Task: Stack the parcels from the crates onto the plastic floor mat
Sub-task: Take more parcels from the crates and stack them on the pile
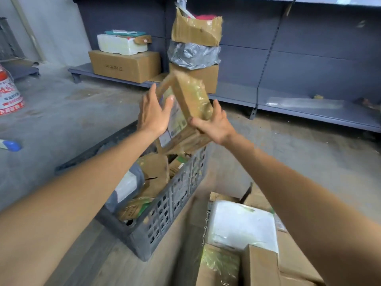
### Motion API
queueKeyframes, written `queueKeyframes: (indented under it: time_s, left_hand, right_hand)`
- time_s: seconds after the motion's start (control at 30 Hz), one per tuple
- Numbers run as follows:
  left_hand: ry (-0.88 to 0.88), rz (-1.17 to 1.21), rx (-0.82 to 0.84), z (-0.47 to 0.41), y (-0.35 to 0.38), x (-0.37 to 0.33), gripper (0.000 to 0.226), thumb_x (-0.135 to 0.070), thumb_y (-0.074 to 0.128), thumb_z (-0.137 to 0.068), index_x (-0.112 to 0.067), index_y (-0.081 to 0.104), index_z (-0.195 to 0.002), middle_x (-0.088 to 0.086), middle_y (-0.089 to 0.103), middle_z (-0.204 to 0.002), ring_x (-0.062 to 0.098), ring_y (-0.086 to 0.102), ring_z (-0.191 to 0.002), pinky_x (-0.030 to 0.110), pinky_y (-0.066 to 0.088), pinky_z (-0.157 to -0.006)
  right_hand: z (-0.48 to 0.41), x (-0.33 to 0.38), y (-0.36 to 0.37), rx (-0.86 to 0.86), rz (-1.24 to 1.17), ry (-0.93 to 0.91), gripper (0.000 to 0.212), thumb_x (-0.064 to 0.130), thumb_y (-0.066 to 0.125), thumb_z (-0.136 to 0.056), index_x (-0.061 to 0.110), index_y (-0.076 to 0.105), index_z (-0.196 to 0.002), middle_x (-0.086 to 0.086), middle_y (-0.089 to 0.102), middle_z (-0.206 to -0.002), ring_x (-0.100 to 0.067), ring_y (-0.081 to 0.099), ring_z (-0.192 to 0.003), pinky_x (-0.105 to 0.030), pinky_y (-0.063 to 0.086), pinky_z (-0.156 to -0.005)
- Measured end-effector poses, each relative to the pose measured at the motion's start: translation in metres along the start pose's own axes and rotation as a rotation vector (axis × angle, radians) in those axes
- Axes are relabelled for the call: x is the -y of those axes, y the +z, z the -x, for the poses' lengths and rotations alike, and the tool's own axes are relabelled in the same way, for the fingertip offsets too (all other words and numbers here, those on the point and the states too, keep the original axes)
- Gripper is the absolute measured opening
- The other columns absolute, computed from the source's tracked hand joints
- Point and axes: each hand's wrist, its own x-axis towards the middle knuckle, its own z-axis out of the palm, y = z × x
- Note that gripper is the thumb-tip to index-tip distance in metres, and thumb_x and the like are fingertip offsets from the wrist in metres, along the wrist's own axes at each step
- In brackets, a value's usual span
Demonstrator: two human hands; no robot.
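A taped brown cardboard parcel with a white label is held tilted in the air above the grey plastic crate. My left hand presses flat against its labelled left face, thumb on the front. My right hand grips its lower right corner. The crate holds several more cardboard and bagged parcels. Far back, a low grey plastic floor mat carries a big brown box, a white foam box and a tall stack of parcels.
At lower right, a second pile holds a white foam parcel and brown boxes. Grey shelving runs along the right wall. A printed sack stands at far left, a blue-white item lies on the concrete floor.
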Motion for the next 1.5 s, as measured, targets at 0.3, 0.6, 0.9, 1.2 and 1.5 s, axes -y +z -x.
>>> queueKeyframes:
  time_s: [0.3,0.6,0.9,1.2,1.5]
  left_hand:
    - [-0.239,0.350,0.254,0.018,0.164,-0.103,0.078,-0.070,0.043,-0.091,-0.018,0.038,-0.149,0.006,0.048,-0.148,0.025,0.045,-0.134,0.036,0.035,-0.110]
    - [-0.156,0.603,0.825,0.153,0.306,-0.229,0.049,-0.057,0.043,-0.099,-0.022,0.060,-0.129,-0.005,0.061,-0.115,0.015,0.056,-0.103,0.023,0.036,-0.082]
    - [-0.215,0.509,1.232,0.252,0.319,-0.278,0.038,-0.049,0.043,-0.100,-0.020,0.065,-0.112,0.002,0.072,-0.091,0.018,0.066,-0.072,0.025,0.050,-0.059]
    - [-0.281,0.439,1.342,0.318,0.348,-0.285,0.040,-0.045,0.043,-0.101,-0.017,0.064,-0.119,0.010,0.072,-0.100,0.027,0.063,-0.077,0.033,0.055,-0.062]
    - [-0.351,0.464,1.375,0.327,0.400,-0.296,0.032,-0.034,0.043,-0.103,-0.017,0.062,-0.122,0.007,0.069,-0.108,0.031,0.066,-0.102,0.056,0.060,-0.071]
  right_hand:
    - [0.064,-0.111,-0.179,-0.234,-0.274,0.180,0.092,0.045,0.064,-0.090,0.009,0.007,-0.154,0.000,0.066,-0.096,-0.012,0.065,-0.090,-0.018,0.051,-0.074]
    - [0.198,-0.250,-0.267,-0.400,-0.333,0.518,0.073,0.067,0.053,-0.078,0.018,0.048,-0.131,-0.002,0.058,-0.129,-0.019,0.060,-0.110,-0.039,0.048,-0.097]
    - [0.297,-0.301,-0.282,-0.676,-0.529,0.740,0.035,0.052,0.051,-0.087,0.021,0.065,-0.092,-0.007,0.068,-0.095,-0.023,0.063,-0.084,-0.036,0.046,-0.079]
    - [0.342,-0.359,-0.302,-0.692,-0.394,0.788,0.022,0.027,0.050,-0.098,0.021,0.070,-0.104,-0.006,0.066,-0.095,-0.018,0.060,-0.079,-0.032,0.050,-0.070]
    - [0.318,-0.428,-0.306,-0.815,-0.305,0.770,0.034,0.016,0.043,-0.100,0.017,0.067,-0.123,-0.003,0.068,-0.108,-0.015,0.064,-0.085,-0.029,0.056,-0.081]
